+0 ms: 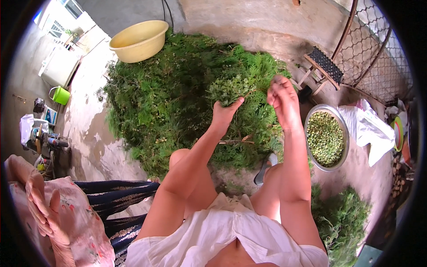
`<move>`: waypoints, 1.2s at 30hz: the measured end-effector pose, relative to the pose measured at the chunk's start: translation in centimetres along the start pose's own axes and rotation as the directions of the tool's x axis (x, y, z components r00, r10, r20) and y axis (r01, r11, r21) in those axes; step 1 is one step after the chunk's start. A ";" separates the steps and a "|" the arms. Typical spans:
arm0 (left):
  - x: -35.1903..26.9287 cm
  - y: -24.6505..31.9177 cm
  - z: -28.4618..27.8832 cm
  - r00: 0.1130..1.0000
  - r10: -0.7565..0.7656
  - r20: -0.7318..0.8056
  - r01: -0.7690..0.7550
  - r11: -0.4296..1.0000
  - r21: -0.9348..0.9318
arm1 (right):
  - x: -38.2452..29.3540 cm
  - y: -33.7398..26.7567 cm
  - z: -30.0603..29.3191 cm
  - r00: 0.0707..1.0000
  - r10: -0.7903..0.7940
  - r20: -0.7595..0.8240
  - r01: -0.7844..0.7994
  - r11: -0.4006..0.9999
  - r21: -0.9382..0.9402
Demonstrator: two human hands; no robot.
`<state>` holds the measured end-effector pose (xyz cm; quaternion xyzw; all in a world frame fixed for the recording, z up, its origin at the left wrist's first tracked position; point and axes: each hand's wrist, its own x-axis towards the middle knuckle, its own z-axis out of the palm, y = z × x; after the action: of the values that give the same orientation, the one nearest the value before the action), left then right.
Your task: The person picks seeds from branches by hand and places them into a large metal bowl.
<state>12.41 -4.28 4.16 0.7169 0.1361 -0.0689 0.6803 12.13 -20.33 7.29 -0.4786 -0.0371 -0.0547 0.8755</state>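
Over a large heap of cut green conifer branches, my left hand grips a sprig bearing small pale-green cones, thumb stretched to the right. My right hand is raised just right of that sprig, fingers bent towards the thumb; whether something small is between them cannot be told. To the right of my right forearm, an oval-looking metal basin holds many small green cones.
A yellow plastic basin rests at the heap's back left. A low wooden stool and a white sack are at right. Another person's hands are at lower left. More branches lie lower right; a green bucket stands left.
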 end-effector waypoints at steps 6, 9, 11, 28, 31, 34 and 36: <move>1.5 -2.7 0.4 0.961 0.264 0.082 -0.243 0.949 -0.200 | -1.1 2.8 1.7 0.932 -0.232 0.277 0.336 0.271 -0.902; 1.2 -2.1 0.5 0.963 0.239 0.123 -0.211 0.957 -0.200 | -0.6 2.7 1.5 0.942 -0.245 0.230 0.291 0.248 -0.924; 1.7 -2.7 0.5 0.961 0.232 0.150 -0.200 0.959 -0.200 | -0.5 2.7 1.2 0.932 -0.261 0.252 0.314 0.235 -0.920; 1.8 -1.8 0.2 0.979 0.198 0.037 -0.192 0.973 -0.127 | -0.3 3.0 0.2 0.984 0.179 0.013 -0.174 0.969 -0.176; 2.1 -2.2 0.0 0.969 0.247 -0.017 -0.247 0.959 -0.142 | -0.6 2.4 0.6 0.971 0.241 0.000 -0.239 0.962 -0.129; 1.5 -0.8 -0.2 0.998 0.051 -0.021 -0.052 0.997 -0.064 | -0.7 1.5 -0.7 0.976 0.190 0.104 -0.198 0.977 0.082; 0.8 0.0 0.0 0.998 0.038 -0.050 -0.039 0.999 -0.029 | -0.1 0.8 -2.3 0.978 0.197 0.065 -0.206 0.955 0.212</move>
<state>13.16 -4.24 3.91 0.7105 0.1401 -0.0360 0.6886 12.19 -21.81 5.34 -0.3824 -0.0128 0.0495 0.9226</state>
